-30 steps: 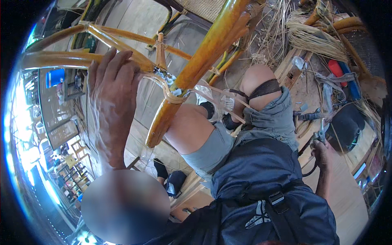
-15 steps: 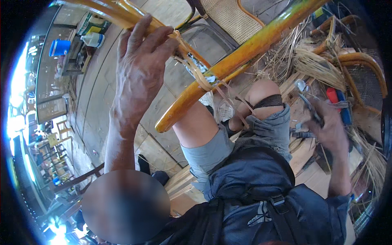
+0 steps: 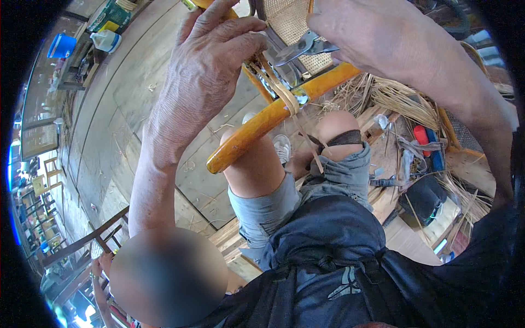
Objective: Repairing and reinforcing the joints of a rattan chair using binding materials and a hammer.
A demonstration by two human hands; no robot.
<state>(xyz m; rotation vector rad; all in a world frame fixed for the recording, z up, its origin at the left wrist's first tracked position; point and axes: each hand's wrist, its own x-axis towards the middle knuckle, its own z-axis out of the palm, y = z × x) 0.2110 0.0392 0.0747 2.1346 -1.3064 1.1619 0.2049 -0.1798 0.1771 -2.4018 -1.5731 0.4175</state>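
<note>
An orange-brown varnished rattan frame slants across my lap, its rounded end near my left thigh. My left hand is closed round its far-left part, fingers curled over the pole and the binding there. Pale cane strips wrap the joint between two poles, and their loose ends hang down between my knees. Whitish patches show beside the wrapping. My right hand grips a pair of metal pruning shears, whose blades point at the strips near my left fingertips. The shears' handles are mostly hidden in the hand.
A chair with a woven cane seat stands ahead. Bundled cane fibres, a red-and-blue object and a black object lie to my right. A blue container and a white jug sit far left. Another person's hands show lower left.
My right hand has come up from the pile at my right, bringing the shears to the frame beside my left hand. The left hand keeps its hold, and the frame has shifted slightly.
</note>
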